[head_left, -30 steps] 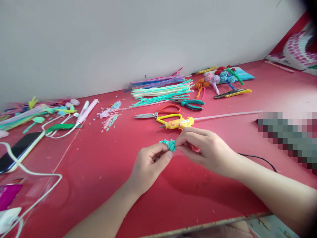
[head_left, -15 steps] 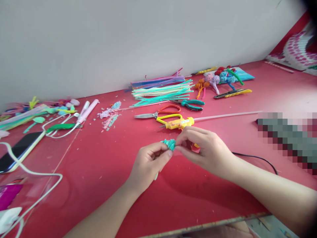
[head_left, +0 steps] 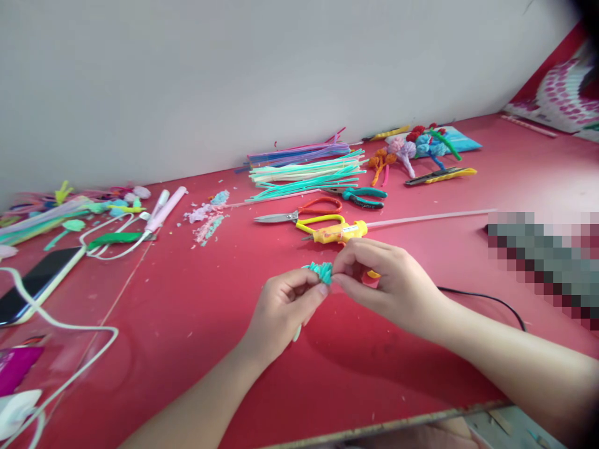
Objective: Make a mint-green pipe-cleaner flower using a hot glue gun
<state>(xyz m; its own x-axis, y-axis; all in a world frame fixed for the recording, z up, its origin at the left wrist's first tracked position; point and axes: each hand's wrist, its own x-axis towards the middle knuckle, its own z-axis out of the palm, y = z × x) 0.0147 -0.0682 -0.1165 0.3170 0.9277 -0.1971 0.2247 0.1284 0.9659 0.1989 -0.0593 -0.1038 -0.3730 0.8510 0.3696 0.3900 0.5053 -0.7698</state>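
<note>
A teal fuzzy pipe-cleaner piece (head_left: 321, 271) is pinched between thumb and fingers of my left hand (head_left: 287, 307), over the middle of the red table. A pale green stem end shows below that hand. My right hand (head_left: 386, 280) has its thumb and index finger closed on the right edge of the teal piece. Just beyond the hands lies a yellow glue gun (head_left: 339, 232) with a long clear stick in its back. Scissors (head_left: 299, 216) with red and yellow handles rest behind it.
Pipe-cleaner bundles (head_left: 304, 171), pliers (head_left: 362, 197), fuzzy flowers (head_left: 402, 149) and a cutter (head_left: 442, 176) lie at the back of the table (head_left: 187, 374). Fluff scraps (head_left: 210, 215), a phone (head_left: 40, 284) and white cables are at left. A black cord (head_left: 486, 296) runs at right.
The hands have barely moved. The pale stem end below my left hand has shifted slightly right, and the right fingers remain at the teal piece's edge.
</note>
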